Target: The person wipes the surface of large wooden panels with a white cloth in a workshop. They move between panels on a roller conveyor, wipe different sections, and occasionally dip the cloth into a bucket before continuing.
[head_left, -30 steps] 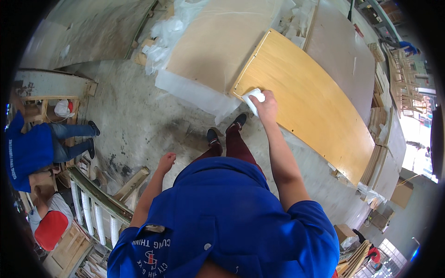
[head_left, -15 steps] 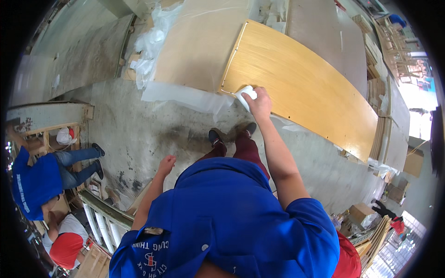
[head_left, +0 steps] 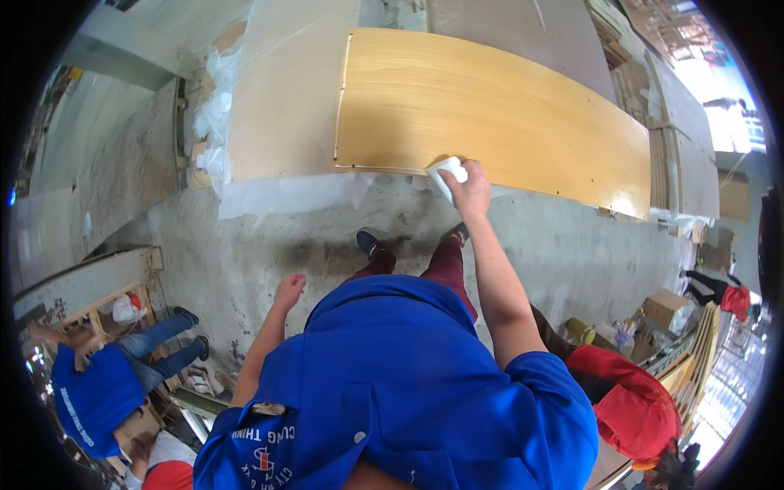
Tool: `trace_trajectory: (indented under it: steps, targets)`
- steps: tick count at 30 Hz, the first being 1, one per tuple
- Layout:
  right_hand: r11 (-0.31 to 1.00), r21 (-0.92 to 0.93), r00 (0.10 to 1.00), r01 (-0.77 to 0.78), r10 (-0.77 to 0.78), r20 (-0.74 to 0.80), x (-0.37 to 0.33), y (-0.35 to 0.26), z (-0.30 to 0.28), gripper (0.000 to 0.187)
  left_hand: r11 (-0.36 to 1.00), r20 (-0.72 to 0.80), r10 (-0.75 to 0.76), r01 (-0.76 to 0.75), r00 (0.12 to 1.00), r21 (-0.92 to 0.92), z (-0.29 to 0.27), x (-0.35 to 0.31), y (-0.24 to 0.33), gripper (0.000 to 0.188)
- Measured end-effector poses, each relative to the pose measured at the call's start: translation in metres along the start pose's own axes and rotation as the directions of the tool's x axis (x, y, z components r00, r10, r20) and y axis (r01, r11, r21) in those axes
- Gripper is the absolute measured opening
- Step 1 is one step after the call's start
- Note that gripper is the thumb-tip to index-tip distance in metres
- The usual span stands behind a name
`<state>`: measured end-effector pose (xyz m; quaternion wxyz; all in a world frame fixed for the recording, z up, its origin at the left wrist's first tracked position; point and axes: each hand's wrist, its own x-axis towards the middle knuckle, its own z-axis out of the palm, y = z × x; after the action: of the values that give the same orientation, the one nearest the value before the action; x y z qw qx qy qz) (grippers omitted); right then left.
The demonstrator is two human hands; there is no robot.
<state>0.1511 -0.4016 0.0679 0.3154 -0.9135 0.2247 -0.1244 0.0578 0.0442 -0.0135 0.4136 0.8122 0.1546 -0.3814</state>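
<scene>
Currently right hand grips white bottle at wooden panel's near edge. Left hand hangs empty, fingers loosely half-open.

By the yellow board, the right hand hides part of the white bottle, its tip too small for me to make out; beyond the board, a grey panel runs out of sight.

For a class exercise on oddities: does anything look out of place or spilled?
Crumpled plastic, bunched left of the yellow panel, looks untidy. The white line along the panel's near edge, reaching the container in the right hand, looks neat, not spilled.
</scene>
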Motion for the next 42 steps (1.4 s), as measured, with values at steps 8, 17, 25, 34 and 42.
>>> trace_trajectory:
  steps: [8, 17, 25, 34, 42]
  targets:
    - [0.990, -0.029, 0.978, -0.136, 0.130, -0.163, -0.003, 0.055, -0.045, 0.038, 0.994, 0.074, 0.102, -0.104, 0.992, 0.026, 0.015, 0.023, 0.045, 0.030]
    - [0.980, -0.108, 0.979, -0.168, 0.153, -0.133, -0.002, 0.068, -0.053, 0.038, 0.986, 0.084, 0.112, -0.121, 0.990, 0.110, 0.012, 0.028, 0.055, 0.033]
    - [0.984, -0.060, 0.973, -0.168, 0.155, -0.171, 0.002, 0.088, -0.066, 0.036, 0.983, 0.083, 0.092, -0.104, 0.992, 0.150, 0.025, 0.025, 0.067, 0.033]
    - [0.978, 0.010, 0.923, -0.211, 0.202, -0.327, 0.010, 0.158, -0.116, 0.034, 0.975, 0.107, 0.101, -0.120, 0.989, 0.189, 0.070, 0.035, 0.110, 0.030]
    - [0.937, 0.003, 0.866, -0.348, 0.323, -0.382, 0.019, 0.218, -0.171, 0.032, 0.969, 0.149, 0.139, -0.165, 0.979, 0.182, 0.119, 0.044, 0.153, 0.029]
